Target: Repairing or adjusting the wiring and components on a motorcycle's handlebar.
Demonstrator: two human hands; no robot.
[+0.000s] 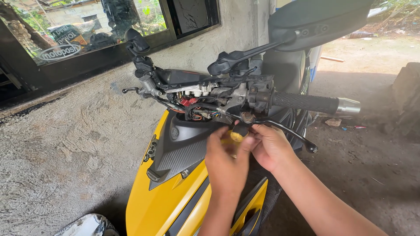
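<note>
A grey plastered wall (78, 144) fills the left of the view, with a dark-framed window (109, 30) above it. Against the wall stands a yellow scooter (168, 196), its handlebar cover off, so that a bundle of wires (192, 107) lies bare left of the lever mount. A mirror stalk (140, 52) rises at the far left end of the handlebar.

Below the lever mount, the left hand (225, 164) reaches up with its back to the camera; its fingers are bent in around a small black-and-yellow tool (237, 134), though how tightly they close cannot be told. The tool stands upright, its top touching the pivot bolt (247, 117) of the brake lever (288, 131). The right hand (269, 146) is just right of the tool, its fingers curled narrow and meeting the left hand's at the yellow end.

Right of the pivot bolt runs the black grip (304, 102) with a silver bar end (348, 106). Above it juts a large dark mirror (315, 19). Bare ground (363, 166) lies further right.
</note>
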